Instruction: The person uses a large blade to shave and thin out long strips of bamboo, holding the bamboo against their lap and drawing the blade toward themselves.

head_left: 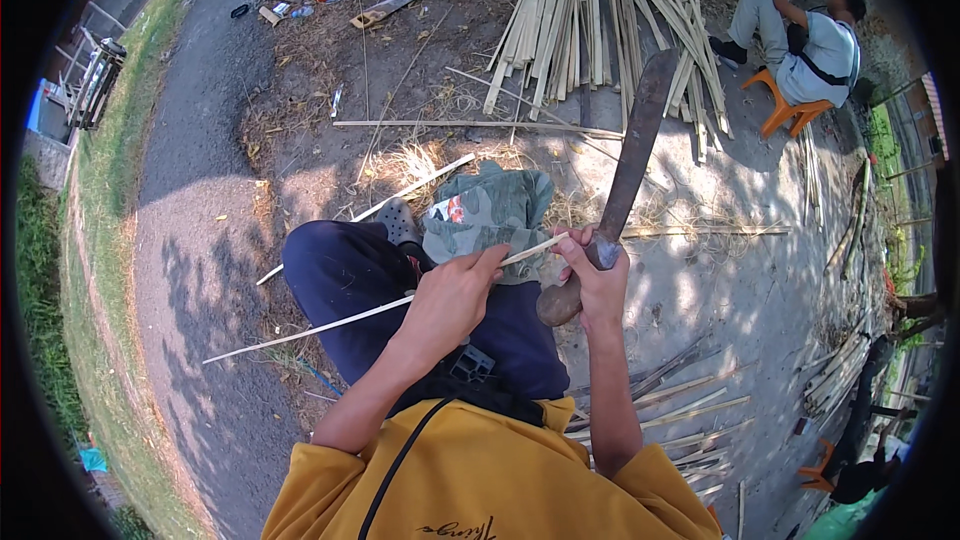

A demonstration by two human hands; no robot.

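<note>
**Pale strip (310, 329), machete (641, 135) share one grip**

In the head view, I see the left hand (455, 297) closed on the strip, its long end trailing toward eight o'clock; the right hand (598, 278) pinches the tip and grips the machete. Heaped sticks (549, 45) lie near one o'clock.

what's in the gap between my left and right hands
In the head view, a pale strip spans from the left hand to the right hand, with camouflage cloth behind.

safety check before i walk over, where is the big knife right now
In the head view, the big knife is right of centre, in the right-hand grip, and points up the picture toward the pile of pale strips.
</note>
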